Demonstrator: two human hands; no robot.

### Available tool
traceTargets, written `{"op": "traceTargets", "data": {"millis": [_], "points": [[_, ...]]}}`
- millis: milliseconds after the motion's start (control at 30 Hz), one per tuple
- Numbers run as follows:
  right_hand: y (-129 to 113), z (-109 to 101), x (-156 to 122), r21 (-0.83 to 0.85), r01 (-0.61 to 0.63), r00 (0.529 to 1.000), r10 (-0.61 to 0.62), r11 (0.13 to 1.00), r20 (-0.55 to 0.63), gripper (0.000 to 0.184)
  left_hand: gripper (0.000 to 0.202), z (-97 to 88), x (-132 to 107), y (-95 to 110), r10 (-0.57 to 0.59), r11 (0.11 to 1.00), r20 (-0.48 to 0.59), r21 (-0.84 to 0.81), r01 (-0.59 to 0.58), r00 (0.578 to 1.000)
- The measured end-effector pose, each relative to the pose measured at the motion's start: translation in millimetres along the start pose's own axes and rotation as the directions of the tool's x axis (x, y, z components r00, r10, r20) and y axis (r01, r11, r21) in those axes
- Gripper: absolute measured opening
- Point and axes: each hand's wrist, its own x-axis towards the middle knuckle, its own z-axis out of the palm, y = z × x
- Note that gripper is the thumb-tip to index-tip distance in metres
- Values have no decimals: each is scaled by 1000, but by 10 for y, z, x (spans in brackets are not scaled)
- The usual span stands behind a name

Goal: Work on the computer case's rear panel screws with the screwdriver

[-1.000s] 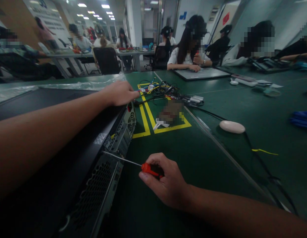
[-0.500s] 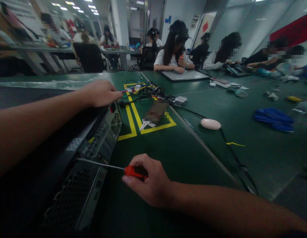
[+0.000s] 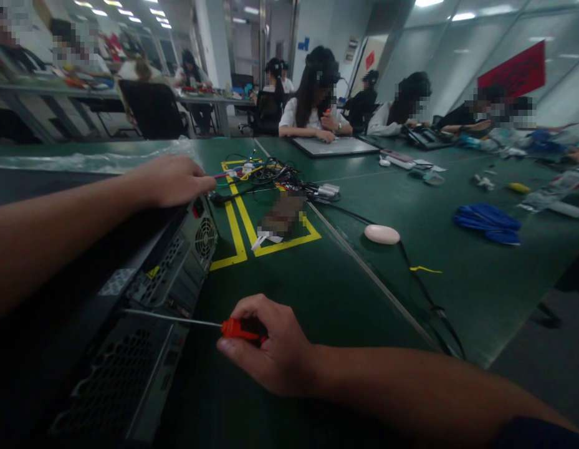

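Observation:
A black computer case (image 3: pixel 179 284) lies on the left, its metal rear panel with a fan grille and honeycomb vents facing right. My left hand (image 3: pixel 179 179) rests on its upper far corner, fingers bent over the edge; some fingertips are hidden. My right hand (image 3: pixel 282 349) is closed around the red handle of a screwdriver (image 3: pixel 233 328). The long thin shaft points left, its tip at the edge of the rear panel. Whether the tip sits in a screw is too dark to tell.
Beyond the case lie tangled cables (image 3: pixel 275 171) and a blurred-out item (image 3: pixel 284 215) inside yellow tape. To the right are a pale oval case (image 3: pixel 381 234), a black cord and a blue bundle (image 3: pixel 487 222). Across the green table (image 3: pixel 336 299), a person (image 3: pixel 317 103) works on a flat panel.
The whole view has shifted, so things appear a little further left. Both hands keep their places on the case and the screwdriver, whose tip stays at the rear panel.

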Motion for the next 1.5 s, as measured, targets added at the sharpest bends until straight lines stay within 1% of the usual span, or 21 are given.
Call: {"op": "traceTargets", "data": {"millis": [100,200,300,367,467,567,600,667,733,1033,1200,1400,1500], "points": [[-29,-20,4,8,8,1000,-8,1000,-26,20,65,-1,-1,-8,3,1000,6,19,-3,1000],[-55,-47,25,12,7,1000,-7,1000,-30,15,64,12,16,-25,-7,1000,-22,4,7,1000],[-68,-61,49,7,8,1000,-8,1000,11,11,63,13,24,-31,-7,1000,-30,-8,7,1000],[-70,-58,52,16,-5,999,5,1000,34,14,62,2,20,-25,-4,1000,-30,-6,4,1000],[-67,-41,31,64,-48,998,46,997,31,11,60,-14,18,-15,-15,1000,-17,4,15,1000],[-62,-30,12,102,-85,996,83,991,23,23,58,-10,29,-22,-23,1000,-22,9,23,1000],[-62,-30,11,103,-91,996,89,991,26,24,58,-5,34,-28,-18,1000,-33,9,18,999],[-68,-33,16,94,-93,995,90,991,29,22,58,4,41,-39,-2,1000,-53,10,2,999],[-77,-37,25,91,-94,995,92,991,27,20,56,9,43,-47,10,1000,-51,9,-10,999],[-76,-40,22,76,-105,994,103,992,30,19,56,6,16,-26,-18,1000,-43,-9,18,999],[-91,-47,32,80,-120,992,117,990,39,19,57,-2,-2,-20,-5,1000,-55,-21,3,998],[-83,-37,22,72,-139,990,136,988,42,18,53,-15,12,-29,6,1000,-33,-7,-6,999],[-74,-32,21,88,-129,991,126,988,38,18,55,-8,8,-29,3,1000,-51,-4,-4,999]]}}
